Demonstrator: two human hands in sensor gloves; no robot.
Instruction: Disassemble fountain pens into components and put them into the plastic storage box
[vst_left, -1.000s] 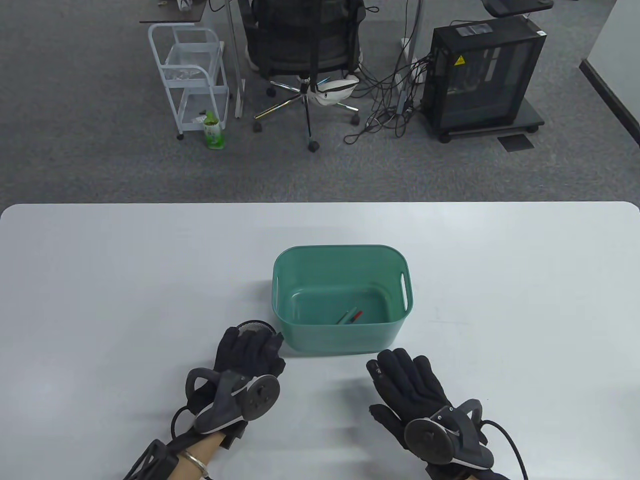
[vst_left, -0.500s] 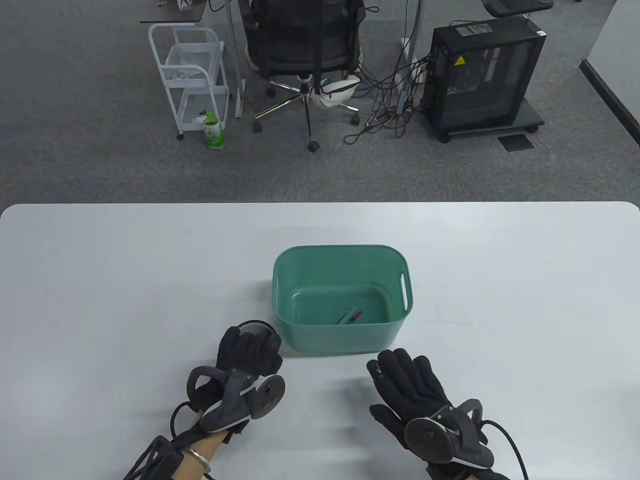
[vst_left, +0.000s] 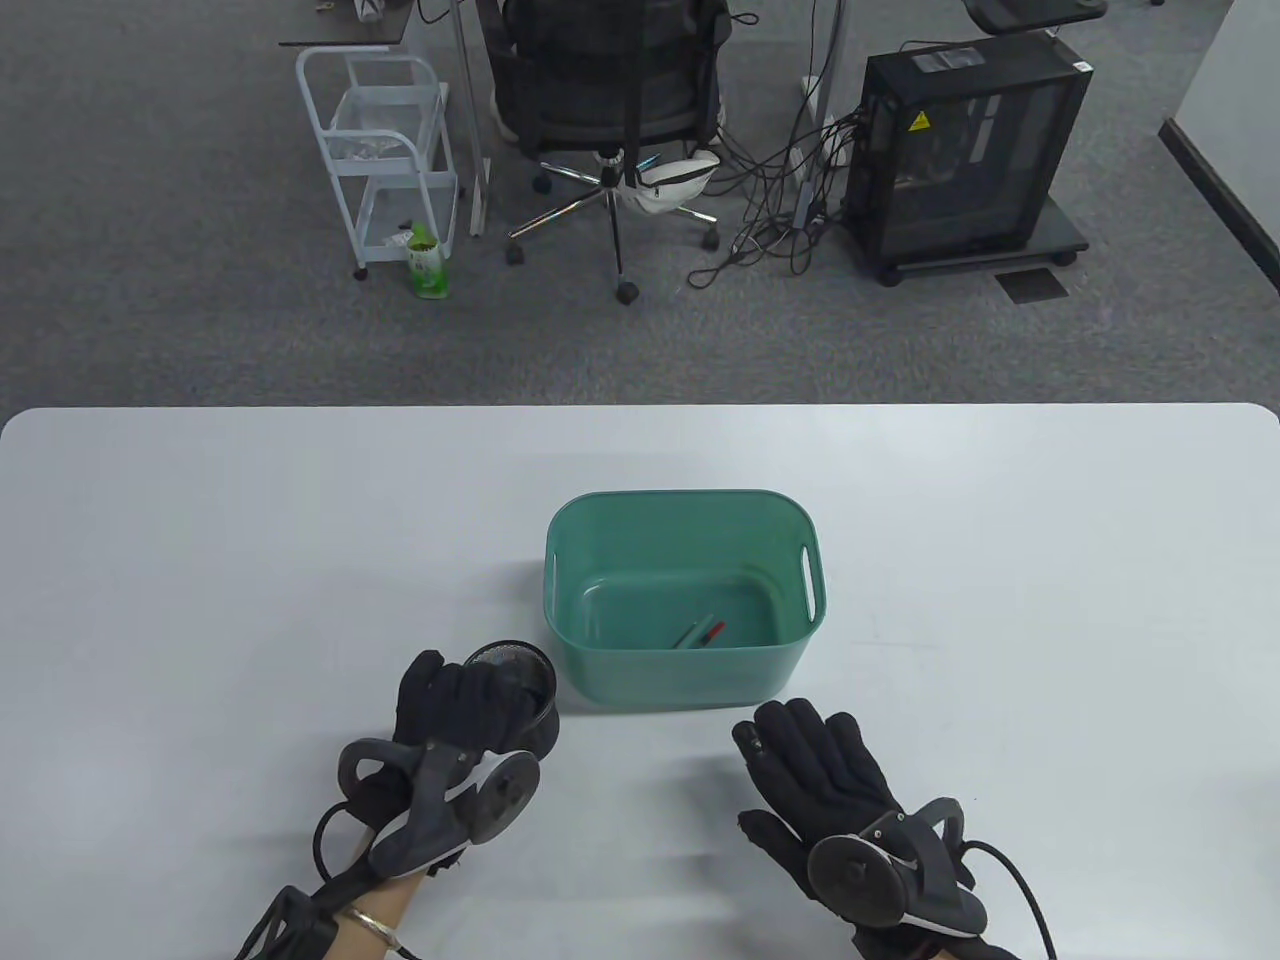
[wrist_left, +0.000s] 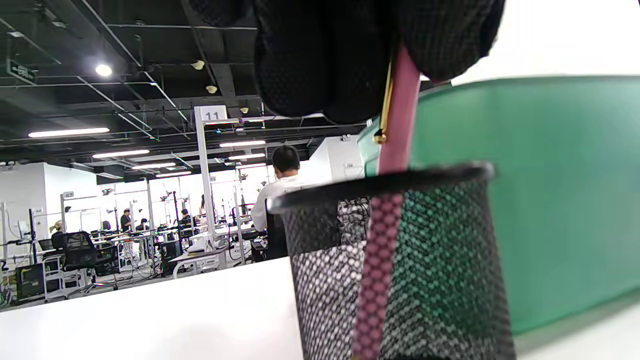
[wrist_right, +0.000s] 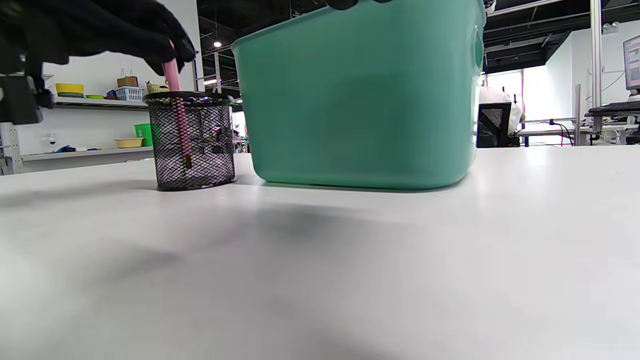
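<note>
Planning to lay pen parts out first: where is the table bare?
Bare: table left of and behind the green box, and right of it. Crowded: near edge, with the mesh cup, left hand and right hand.

Desk (vst_left: 200, 560): plain white, faint grey sheen.
Storage box (vst_left: 640, 675): solid teal-green.
Parts in box (vst_left: 700, 633): red and green.
Pen cup (wrist_left: 400, 270) under left hand (vst_left: 455, 705): black wire mesh, diamond grid.
Pen (wrist_left: 397, 130) pinched by left hand: pink, gold clip.
Gloves: black knit; trackers grey.
Right hand (vst_left: 815, 765): black glove.
</note>
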